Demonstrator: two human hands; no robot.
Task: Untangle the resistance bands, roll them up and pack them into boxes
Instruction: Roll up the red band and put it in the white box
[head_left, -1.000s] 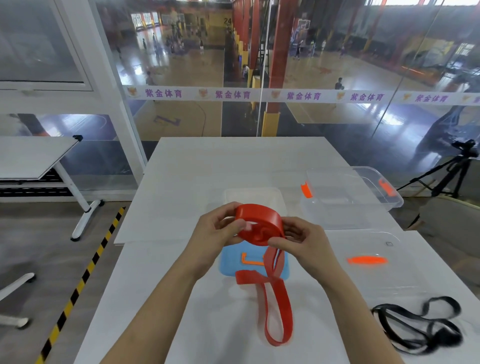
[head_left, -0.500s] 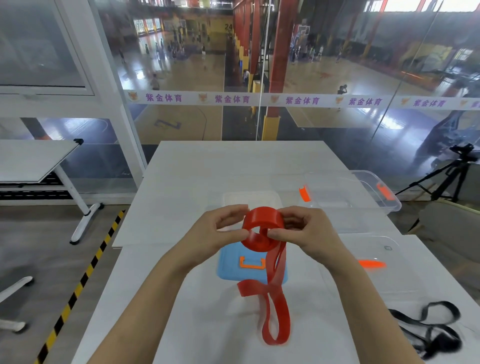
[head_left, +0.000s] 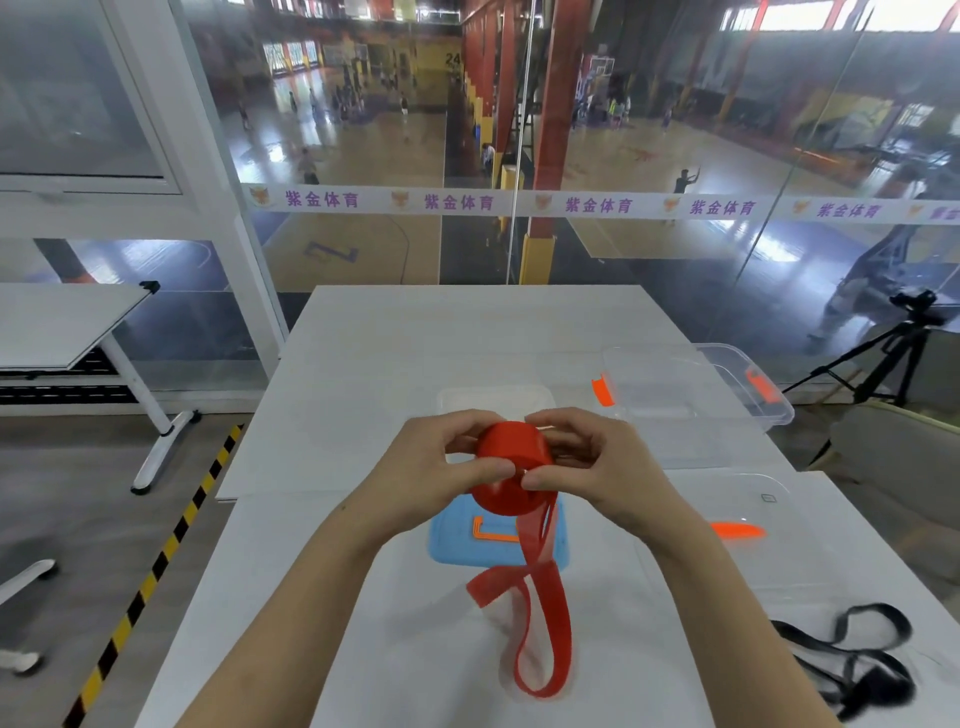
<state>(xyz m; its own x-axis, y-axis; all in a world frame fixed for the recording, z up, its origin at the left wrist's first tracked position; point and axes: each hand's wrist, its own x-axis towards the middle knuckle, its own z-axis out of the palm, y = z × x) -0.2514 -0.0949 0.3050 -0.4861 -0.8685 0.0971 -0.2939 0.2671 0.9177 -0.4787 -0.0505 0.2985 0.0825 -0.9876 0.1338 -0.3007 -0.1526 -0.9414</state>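
Both of my hands hold a partly rolled red resistance band (head_left: 511, 457) above the white table (head_left: 395, 364). My left hand (head_left: 441, 462) grips the roll from the left, thumb on its front. My right hand (head_left: 592, 462) pinches it from the right. The band's loose tail (head_left: 540, 623) hangs down to the table in a twisted loop. A black resistance band (head_left: 852, 660) lies tangled at the near right. A blue lid with an orange clip (head_left: 493, 540) lies under the roll. A small clear box (head_left: 493, 400) stands just beyond my hands.
A larger clear box with orange latches (head_left: 691, 395) stands at the right, and its clear lid (head_left: 753, 540) with an orange clip lies nearer. A tripod (head_left: 883, 353) stands off the table's right side. Glass walls lie beyond the far edge.
The roll has turned in my hands and taken up more of the band, so the hanging tail is a little shorter. My view has tilted slightly.
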